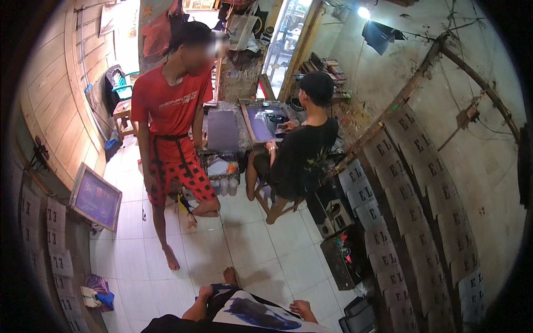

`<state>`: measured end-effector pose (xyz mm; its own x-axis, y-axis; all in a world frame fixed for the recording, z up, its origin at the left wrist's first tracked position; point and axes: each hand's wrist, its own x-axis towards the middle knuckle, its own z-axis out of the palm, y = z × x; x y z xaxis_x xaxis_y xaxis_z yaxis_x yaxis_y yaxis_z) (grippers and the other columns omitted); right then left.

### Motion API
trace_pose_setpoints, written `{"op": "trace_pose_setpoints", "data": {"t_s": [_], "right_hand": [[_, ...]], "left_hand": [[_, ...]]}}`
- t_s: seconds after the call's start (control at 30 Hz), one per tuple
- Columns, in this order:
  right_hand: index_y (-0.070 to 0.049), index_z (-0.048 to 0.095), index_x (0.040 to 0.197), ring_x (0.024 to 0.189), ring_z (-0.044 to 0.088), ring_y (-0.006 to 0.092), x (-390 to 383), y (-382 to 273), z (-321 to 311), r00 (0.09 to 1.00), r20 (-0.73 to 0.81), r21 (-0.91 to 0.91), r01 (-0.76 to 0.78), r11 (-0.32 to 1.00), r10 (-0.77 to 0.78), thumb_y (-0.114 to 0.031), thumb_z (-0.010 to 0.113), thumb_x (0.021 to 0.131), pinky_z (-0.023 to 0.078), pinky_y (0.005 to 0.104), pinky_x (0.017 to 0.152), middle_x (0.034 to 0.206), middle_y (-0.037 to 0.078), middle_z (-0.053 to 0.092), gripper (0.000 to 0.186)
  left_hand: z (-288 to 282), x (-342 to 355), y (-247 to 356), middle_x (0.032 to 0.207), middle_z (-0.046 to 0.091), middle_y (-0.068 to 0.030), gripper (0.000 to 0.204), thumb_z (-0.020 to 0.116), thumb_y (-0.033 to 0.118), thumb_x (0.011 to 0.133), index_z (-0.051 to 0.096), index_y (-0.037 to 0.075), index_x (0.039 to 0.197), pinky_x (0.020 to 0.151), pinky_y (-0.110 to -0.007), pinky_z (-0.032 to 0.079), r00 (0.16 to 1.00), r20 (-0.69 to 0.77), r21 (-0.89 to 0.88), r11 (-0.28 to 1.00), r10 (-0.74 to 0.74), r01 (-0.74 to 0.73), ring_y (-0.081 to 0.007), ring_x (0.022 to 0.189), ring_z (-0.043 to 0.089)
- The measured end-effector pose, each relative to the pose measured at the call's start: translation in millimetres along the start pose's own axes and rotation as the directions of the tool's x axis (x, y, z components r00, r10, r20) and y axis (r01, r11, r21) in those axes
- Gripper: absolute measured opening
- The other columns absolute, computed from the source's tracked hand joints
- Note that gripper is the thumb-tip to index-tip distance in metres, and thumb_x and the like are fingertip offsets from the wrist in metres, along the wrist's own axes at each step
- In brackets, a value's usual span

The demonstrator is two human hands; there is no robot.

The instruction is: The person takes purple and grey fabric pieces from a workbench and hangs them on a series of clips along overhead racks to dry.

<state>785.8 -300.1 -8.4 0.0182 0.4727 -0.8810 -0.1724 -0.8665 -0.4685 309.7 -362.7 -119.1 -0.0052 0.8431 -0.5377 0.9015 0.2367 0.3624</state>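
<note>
Head view: my two bare hands sit low, one on either side of a white cloth with a dark blue print [252,315] that lies over my lap at the lower edge. My left hand [206,292] is just beside the cloth's left side; it is too small for me to tell whether its fingers are together or clamped on anything. My right hand [301,308] is near the cloth's right side, its fingers looking loosely bent, though I cannot tell whether they are apart or closed. Beyond the cloth, a bare foot [230,276] rests on the white tiled floor [189,252]. Farther off, a person in a red shirt and red checked shorts [173,102] stands on the left, and a person in a black shirt [307,152] sits on a wooden stool [280,208], bent toward a wood-framed screen with purple mesh [261,123]. A grey rectangular panel [222,132] is just left of that screen. A second wood-framed purple screen [96,197] leans by the left wall, and overlapping pale printed sheets [408,213] stand in sloping rows along the right.
</note>
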Motion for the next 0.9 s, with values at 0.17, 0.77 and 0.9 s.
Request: {"op": "trace_pose_setpoints", "data": {"t_s": [0.17,0.77,0.9], "right_hand": [[0.002,0.053,0.097,0.068,0.063,0.0256,51.3,-45.7,53.6,0.987,-0.138,-0.138,-0.105,0.985,0.086,-0.011,0.054,0.078,0.054,0.0344,0.055,0.085,0.016,0.06,0.023],[-0.003,0.055,0.091,0.069,0.062,0.0239,209.5,-330.9,216.6,0.985,0.131,-0.347,-0.061,0.936,0.113,-0.013,0.053,0.077,0.051,0.034,0.057,0.086,0.014,0.06,0.018],[-0.002,0.057,0.087,0.057,0.059,0.0165,242.4,-390.4,262.3,0.994,0.11,-0.506,0.031,0.862,0.029,-0.011,0.054,0.077,0.048,0.0269,0.046,0.076,0.01,0.061,0.013]], "left_hand": [[-116.6,106.6,-11.0,0.083,0.062,-0.0177,0.025,0.046,0.019,0.078,0.061,-0.001,0.082,0.068,-0.04,0.046,0.91,-0.097,-0.587,0.761,-0.403,0.275,-0.0285,0.076,0.061],[-153.5,138.6,-38.5,0.085,0.06,-0.0136,0.033,0.046,0.034,0.083,0.049,0.008,0.103,0.061,-0.039,0.049,0.623,0.417,-0.901,-0.21,-0.662,0.38,-0.0281,0.073,0.06],[-215.3,176.9,-3.8,0.096,0.058,-0.0142,0.036,0.044,0.034,0.085,0.046,0.006,0.107,0.064,-0.039,0.049,0.692,0.37,-0.928,-0.27,-0.619,0.255,-0.0286,0.082,0.059]]}}
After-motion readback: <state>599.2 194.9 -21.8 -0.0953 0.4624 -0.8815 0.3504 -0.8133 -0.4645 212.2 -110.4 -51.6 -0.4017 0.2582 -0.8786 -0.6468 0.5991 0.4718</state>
